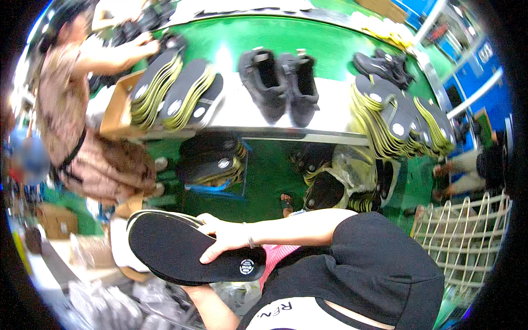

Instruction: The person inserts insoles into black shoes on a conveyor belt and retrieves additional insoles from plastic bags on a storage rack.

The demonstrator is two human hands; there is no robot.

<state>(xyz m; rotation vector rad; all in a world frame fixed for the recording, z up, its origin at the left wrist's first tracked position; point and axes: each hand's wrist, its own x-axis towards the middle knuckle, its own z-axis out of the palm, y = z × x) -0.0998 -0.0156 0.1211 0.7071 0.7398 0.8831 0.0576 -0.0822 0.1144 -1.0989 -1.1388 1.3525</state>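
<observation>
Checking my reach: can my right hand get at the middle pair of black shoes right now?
Probably not freely: your right hand is holding the black insoles, though nothing visible blocks the way to the shoes.

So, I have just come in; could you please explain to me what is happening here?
A person holds some black insoles above their lap: the right hand grips them with its thumb on top, while the left hand is underneath, mostly hidden. On the bench ahead stands a pair of black shoes, with insole stacks on both sides. At the left, a co-worker reaches over the bench; blur hides what exactly they touch.
</observation>
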